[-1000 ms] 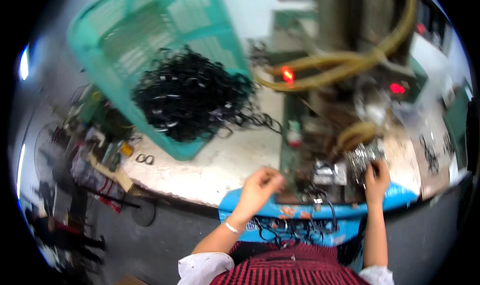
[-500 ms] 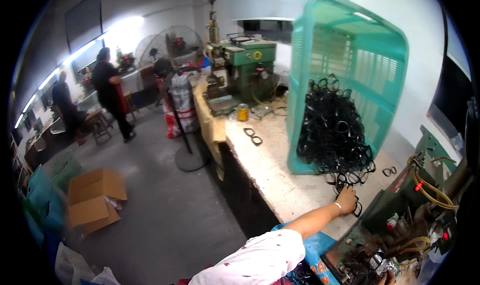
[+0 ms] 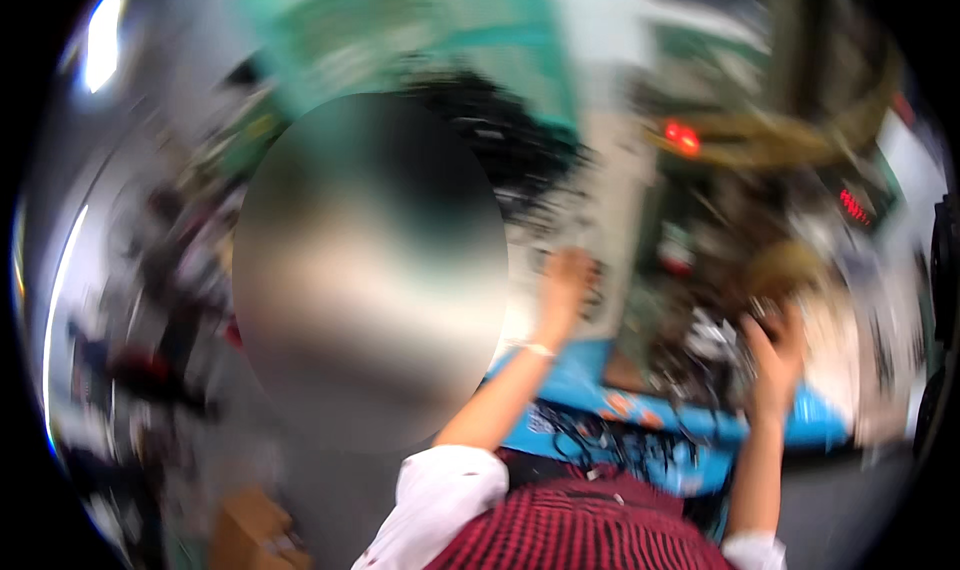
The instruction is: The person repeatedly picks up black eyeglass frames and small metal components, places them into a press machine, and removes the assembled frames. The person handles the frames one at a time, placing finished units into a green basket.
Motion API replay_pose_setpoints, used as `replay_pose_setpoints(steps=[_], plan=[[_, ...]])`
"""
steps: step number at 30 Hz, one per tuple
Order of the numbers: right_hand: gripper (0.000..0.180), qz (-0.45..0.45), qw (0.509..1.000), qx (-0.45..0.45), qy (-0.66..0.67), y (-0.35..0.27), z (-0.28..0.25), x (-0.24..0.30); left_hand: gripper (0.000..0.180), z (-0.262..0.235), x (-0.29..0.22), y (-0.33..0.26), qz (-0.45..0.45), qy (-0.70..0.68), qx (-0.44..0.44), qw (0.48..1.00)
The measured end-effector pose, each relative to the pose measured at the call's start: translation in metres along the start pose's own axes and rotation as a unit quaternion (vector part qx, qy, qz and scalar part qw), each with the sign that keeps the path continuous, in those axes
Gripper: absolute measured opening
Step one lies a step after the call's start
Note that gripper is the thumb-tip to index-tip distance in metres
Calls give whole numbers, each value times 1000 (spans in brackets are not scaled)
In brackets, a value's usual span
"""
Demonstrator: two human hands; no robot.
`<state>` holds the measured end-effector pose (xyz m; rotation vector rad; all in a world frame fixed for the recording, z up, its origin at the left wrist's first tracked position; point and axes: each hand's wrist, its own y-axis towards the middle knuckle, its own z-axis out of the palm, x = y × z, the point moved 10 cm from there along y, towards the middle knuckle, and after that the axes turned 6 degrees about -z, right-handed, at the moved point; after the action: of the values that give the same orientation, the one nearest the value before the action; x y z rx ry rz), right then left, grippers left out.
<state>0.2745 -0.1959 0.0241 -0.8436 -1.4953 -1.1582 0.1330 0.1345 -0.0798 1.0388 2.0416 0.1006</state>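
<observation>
Motion smears this view. My left hand, with a pale band at its wrist, reaches over the pale tabletop at the front of a heap of black eyeglass frames. A dark eyeglass frame shows beside its fingers; whether they grip it is blurred. Farther right, my right hand is at the front of a green bench machine. Its thumb and fingers bend around something small and dark that I cannot make out. Shiny crumpled material lies to the left of that hand.
A green plastic basket holds the heap behind my left hand. Blue sheeting hangs along the table's near edge, with dark frames on it above my lap. A cardboard box stands on the floor at lower left. A blurred oval covers the left-middle.
My view has swung right and down, so both forearms and my lap now show. The basket appears farther left. My left hand stays near the heap's front edge; my right hand is now in fuller view.
</observation>
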Motion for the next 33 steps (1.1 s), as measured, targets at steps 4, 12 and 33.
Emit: replay_pose_setpoints(steps=[4, 12, 33], plan=[[56, -125, 991, 45, 17, 8, 37, 35, 18, -50, -7, -32, -246, -522, -58, 815], [52, -62, 991, 52, 104, 17, 32, 25, 13, -162, -201, -15, 140, -604, -57, 782], [39, -152, 975, -153, 53, 43, -107, -19, 27, -71, -275, -83, 419, -130, 106, 892]])
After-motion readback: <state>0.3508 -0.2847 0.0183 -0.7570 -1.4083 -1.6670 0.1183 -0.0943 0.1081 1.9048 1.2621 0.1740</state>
